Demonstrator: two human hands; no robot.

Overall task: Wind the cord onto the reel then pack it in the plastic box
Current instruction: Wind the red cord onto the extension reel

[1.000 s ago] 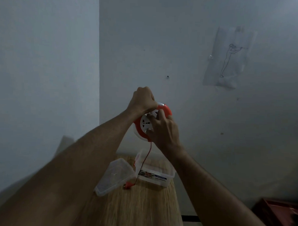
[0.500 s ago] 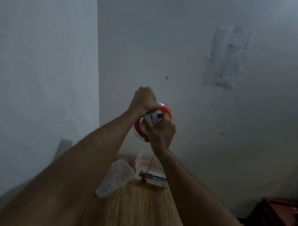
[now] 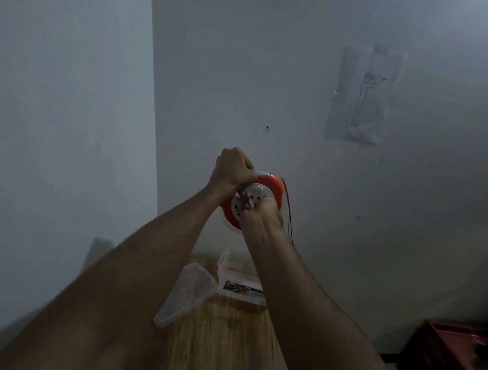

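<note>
I hold a round red and white cord reel [image 3: 273, 186] up in front of the wall. My left hand [image 3: 232, 170] is closed around its top left rim. My right hand [image 3: 259, 213] grips the white socket face at the reel's lower front. A thin red cord [image 3: 288, 212] hangs in a short loop off the reel's right side. Below, on the wooden table [image 3: 225, 338], stands the clear plastic box [image 3: 241, 285] with a printed label, partly hidden by my right forearm. Its clear lid [image 3: 186, 292] lies beside it to the left.
Two pale walls meet in a corner behind the table. A paper with a line drawing [image 3: 364, 100] is stuck to the right wall. A dark red piece of furniture [image 3: 453, 353] stands at the lower right.
The cord that hung down to the table with its red plug has been drawn up; only a short loop now shows at the reel's right. My right hand turned lower on the reel's face.
</note>
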